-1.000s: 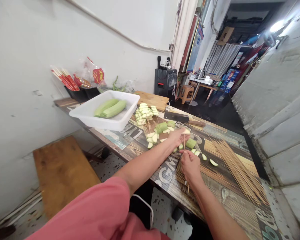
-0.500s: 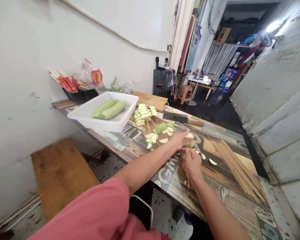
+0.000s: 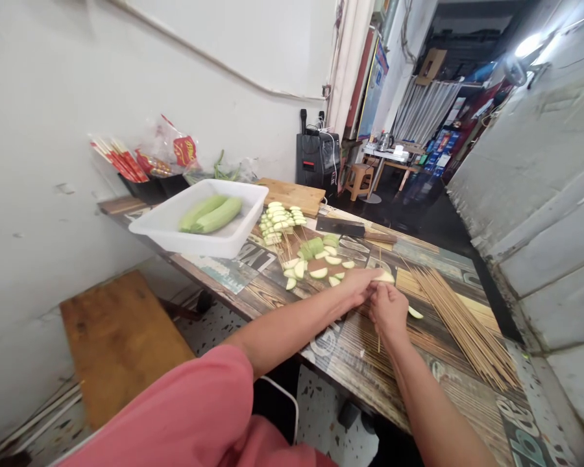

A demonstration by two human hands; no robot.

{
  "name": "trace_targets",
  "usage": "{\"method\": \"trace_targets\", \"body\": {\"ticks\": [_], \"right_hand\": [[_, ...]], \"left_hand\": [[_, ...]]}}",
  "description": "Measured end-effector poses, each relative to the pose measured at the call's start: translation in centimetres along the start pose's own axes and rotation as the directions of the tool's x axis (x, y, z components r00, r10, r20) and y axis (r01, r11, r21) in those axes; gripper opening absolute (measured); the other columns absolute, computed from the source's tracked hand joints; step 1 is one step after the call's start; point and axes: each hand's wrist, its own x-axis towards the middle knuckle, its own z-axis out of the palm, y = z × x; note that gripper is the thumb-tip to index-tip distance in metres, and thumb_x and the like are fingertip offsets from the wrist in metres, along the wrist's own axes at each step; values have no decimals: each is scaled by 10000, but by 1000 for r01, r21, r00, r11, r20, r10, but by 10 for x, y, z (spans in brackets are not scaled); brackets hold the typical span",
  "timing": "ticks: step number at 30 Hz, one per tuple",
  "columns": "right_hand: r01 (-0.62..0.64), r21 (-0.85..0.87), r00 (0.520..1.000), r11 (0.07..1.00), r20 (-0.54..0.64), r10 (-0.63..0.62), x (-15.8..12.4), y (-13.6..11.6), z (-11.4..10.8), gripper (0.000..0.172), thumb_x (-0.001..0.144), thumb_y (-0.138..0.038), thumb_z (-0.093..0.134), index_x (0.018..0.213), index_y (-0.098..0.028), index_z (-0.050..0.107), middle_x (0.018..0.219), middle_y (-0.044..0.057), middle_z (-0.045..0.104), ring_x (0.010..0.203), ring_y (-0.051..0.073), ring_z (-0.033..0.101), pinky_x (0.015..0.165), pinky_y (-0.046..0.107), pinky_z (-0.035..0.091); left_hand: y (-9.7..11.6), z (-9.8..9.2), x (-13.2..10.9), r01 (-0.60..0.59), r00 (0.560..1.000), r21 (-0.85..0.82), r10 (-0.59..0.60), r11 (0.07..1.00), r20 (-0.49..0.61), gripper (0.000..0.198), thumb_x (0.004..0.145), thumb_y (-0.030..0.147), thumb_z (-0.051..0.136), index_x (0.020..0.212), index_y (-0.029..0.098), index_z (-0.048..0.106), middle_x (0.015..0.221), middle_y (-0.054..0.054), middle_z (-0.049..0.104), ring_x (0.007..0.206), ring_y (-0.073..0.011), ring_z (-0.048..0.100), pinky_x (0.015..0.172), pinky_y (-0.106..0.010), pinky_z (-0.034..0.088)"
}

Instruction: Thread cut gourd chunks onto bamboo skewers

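My left hand [image 3: 363, 283] is closed on a pale green zucchini slice [image 3: 384, 277], held over the table. Pinched in my right hand [image 3: 388, 308] is a thin wooden skewer [image 3: 379, 342]; its tip shows above the slice and its lower end sticks out below my fingers. To the left of my hands lie loose half-round slices [image 3: 318, 273], with a green row of cut zucchini [image 3: 311, 248] among them. Several loaded skewers [image 3: 278, 222] are piled just beyond. One slice [image 3: 415, 312] rests right of my right hand.
A bundle of bare skewers [image 3: 462, 327] lies on the right. The cleaver [image 3: 340, 226] rests near the far edge, before a wooden board [image 3: 292, 196]. At the left, a white tub [image 3: 189, 243] holds two whole zucchini [image 3: 219, 214]. A stool [image 3: 124, 344] stands below.
Both hands have moved a little to the right with the skewer and slice. The skewer's tip now shows above the slice. Slices that my left hand covered are now visible.
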Motion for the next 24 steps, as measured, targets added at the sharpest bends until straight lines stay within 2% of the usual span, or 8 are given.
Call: {"method": "trace_targets", "body": {"ticks": [3, 5, 7, 9, 11, 14, 20, 24], "right_hand": [[-55, 91, 998, 994, -23, 57, 3, -8, -4, 308, 778, -446, 502, 763, -160, 617, 403, -85, 383, 331, 76, 309, 340, 216, 243], [-96, 193, 993, 977, -49, 107, 5, -15, -9, 272, 766, -429, 525, 776, -168, 598, 395, -99, 361, 307, 67, 279, 311, 209, 218], [-128, 303, 983, 944, -84, 160, 8, -22, -15, 243, 752, -417, 545, 775, -176, 569, 379, -114, 326, 285, 58, 239, 283, 204, 192], [-150, 372, 974, 916, -104, 202, 11, -25, -19, 225, 734, -405, 568, 762, -183, 546, 362, -124, 303, 271, 50, 213, 264, 197, 176], [-168, 403, 967, 900, -108, 229, 12, -26, -22, 217, 719, -395, 587, 745, -187, 534, 350, -128, 294, 263, 45, 206, 254, 191, 171], [-190, 433, 966, 881, -78, 247, 12, -25, -23, 211, 715, -383, 597, 736, -184, 529, 342, -132, 287, 259, 40, 202, 251, 181, 161], [-185, 441, 974, 878, -34, 222, 10, -23, -22, 228, 724, -392, 589, 759, -175, 527, 339, -138, 285, 256, 41, 196, 247, 177, 174], [-212, 423, 973, 881, 5, 232, 7, -26, -20, 222, 715, -383, 583, 753, -172, 529, 346, -137, 298, 256, 35, 202, 245, 169, 178]], "left_hand": [[12, -4, 2, -65, 997, 79, 63, 995, 33, 203, 779, 249, 661, 648, 110, 591, 590, -41, 608, 496, -99, 548, 544, -230, 469], [30, -14, 3, -241, 970, 246, 243, 939, 22, 207, 793, 307, 638, 686, 131, 628, 684, -64, 651, 620, -142, 611, 675, -280, 502], [51, -31, 4, -443, 860, 537, 509, 718, 29, 97, 775, 234, 640, 716, 164, 671, 806, -71, 682, 846, -192, 635, 853, -302, 464], [68, -50, 5, -421, 793, 795, 602, 437, 89, 59, 690, 129, 681, 701, 186, 690, 920, -79, 687, 1053, -253, 573, 1000, -335, 359], [77, -64, 6, -259, 831, 928, 551, 266, 74, 129, 604, 54, 701, 586, 174, 655, 888, -104, 681, 1091, -300, 541, 1029, -365, 314], [76, -72, 6, -104, 864, 982, 503, 158, 10, 202, 547, 2, 697, 490, 160, 585, 816, -124, 662, 1070, -322, 535, 1014, -387, 316], [74, -72, 8, -142, 878, 990, 460, -17, 134, 143, 610, 61, 684, 529, 152, 608, 820, -143, 649, 1096, -335, 507, 1014, -408, 287], [77, -75, 10, -223, 842, 975, 499, -19, 203, 167, 672, 162, 677, 834, 178, 713, 979, -122, 667, 1112, -318, 499, 1024, -410, 273]]}}
